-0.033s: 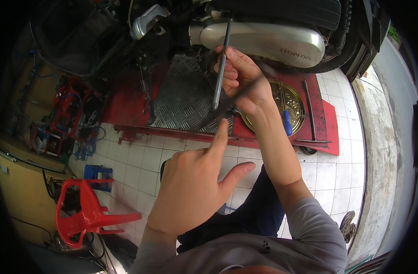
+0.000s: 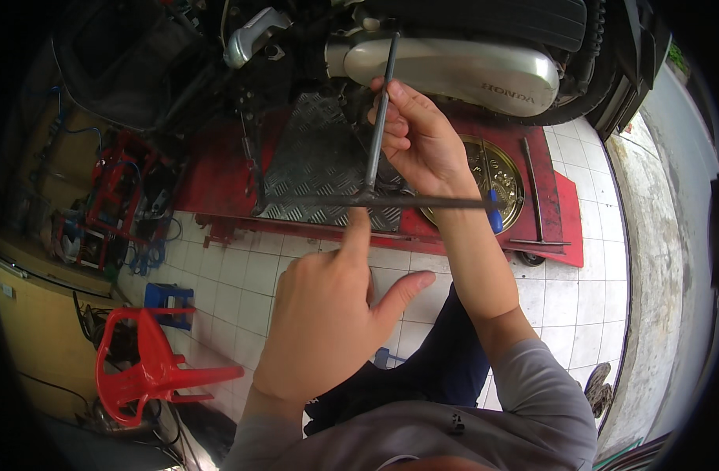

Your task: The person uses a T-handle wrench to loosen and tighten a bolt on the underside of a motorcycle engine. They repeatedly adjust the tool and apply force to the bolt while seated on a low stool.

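Note:
A long dark metal T-handle wrench point(image 2: 379, 133) is in front of me, its crossbar point(image 2: 422, 202) toward me and lying left to right. My right hand point(image 2: 426, 133) pinches the shaft near the far end between thumb and fingers. Just below the junction of shaft and crossbar is my left hand point(image 2: 328, 306), its index finger stretched to the bar and thumb held apart. That fingertip meets the bar in the picture; whether it touches, I cannot tell. Beyond the wrench stands a motorbike with a silver engine-side cover point(image 2: 454, 74).
A red lift platform point(image 2: 210, 180) with a chequered metal plate point(image 2: 320, 157) lies under the motorbike. On it are a round gold tray point(image 2: 519, 192), a blue-handled screwdriver point(image 2: 494, 212) and a metal rod point(image 2: 532, 184). A red plastic chair point(image 2: 151, 369) and blue stool point(image 2: 169, 302) stand left.
The crossbar has turned about the shaft from a slant to nearly level. My left index finger has shifted slightly left, while my right hand stays in place on the shaft.

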`<state>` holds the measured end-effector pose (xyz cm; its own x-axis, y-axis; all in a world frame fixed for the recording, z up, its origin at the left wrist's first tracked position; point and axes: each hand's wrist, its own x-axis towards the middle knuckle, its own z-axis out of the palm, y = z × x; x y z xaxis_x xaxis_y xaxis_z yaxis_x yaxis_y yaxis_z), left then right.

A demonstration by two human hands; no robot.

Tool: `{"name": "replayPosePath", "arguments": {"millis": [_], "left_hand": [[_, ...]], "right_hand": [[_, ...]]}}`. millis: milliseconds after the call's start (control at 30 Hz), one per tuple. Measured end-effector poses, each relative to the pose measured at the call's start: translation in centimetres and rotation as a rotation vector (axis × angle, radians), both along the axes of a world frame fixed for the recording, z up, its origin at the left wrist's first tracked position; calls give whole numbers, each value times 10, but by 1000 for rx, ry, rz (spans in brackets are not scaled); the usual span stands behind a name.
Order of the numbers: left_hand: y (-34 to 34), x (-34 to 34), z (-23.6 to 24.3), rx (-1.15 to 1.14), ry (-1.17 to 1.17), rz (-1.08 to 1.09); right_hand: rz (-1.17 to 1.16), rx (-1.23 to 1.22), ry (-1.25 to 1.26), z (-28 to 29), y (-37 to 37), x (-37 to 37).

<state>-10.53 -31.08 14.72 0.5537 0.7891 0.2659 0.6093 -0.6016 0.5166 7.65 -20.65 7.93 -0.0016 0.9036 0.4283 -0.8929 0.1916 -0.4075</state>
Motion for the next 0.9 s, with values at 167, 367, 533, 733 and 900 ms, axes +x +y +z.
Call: {"name": "replayPosePath", "arguments": {"millis": [167, 367, 533, 733, 900], "left_hand": [[-5, 4, 12, -39, -165, -144], [-1, 4, -2, -61, -203, 78], [-7, 9, 4, -58, -204, -212], [-9, 3, 1, -2, -105, 138], [-1, 7, -1, 46, 12, -248]], "right_hand": [[10, 1, 19, 1, 1, -3], [-11, -7, 14, 0, 1, 0], [11, 13, -5, 4, 1, 0], [2, -13, 3, 3, 0, -1], [-17, 1, 13, 4, -1, 2]]}}
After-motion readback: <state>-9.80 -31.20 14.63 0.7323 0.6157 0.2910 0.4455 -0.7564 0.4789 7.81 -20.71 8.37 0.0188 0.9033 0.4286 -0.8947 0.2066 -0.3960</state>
